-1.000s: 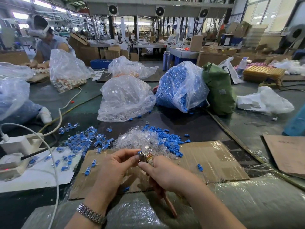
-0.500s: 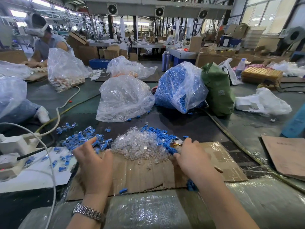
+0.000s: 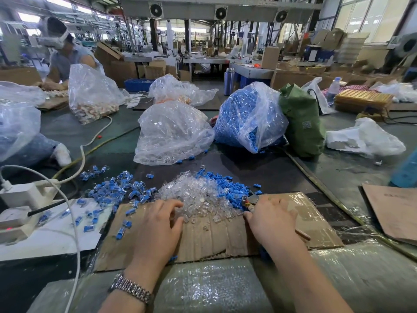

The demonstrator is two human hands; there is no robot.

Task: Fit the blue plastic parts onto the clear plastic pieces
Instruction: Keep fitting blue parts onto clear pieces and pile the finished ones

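While our left hand (image 3: 158,224) rests with fingers spread at the clear plastic pieces (image 3: 198,199) heaped on the cardboard (image 3: 214,240), our right hand (image 3: 272,219) grips a small tool (image 3: 249,199) beside the blue plastic parts (image 3: 228,188).

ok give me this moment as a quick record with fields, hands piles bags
left hand: fingers on near edge of the clear pieces pile
right hand: holds a small tool beside the blue parts pile
work surface: cardboard sheet
assembled pieces: scattered left of the clear pile
bags behind: clear pieces bag, blue parts bag
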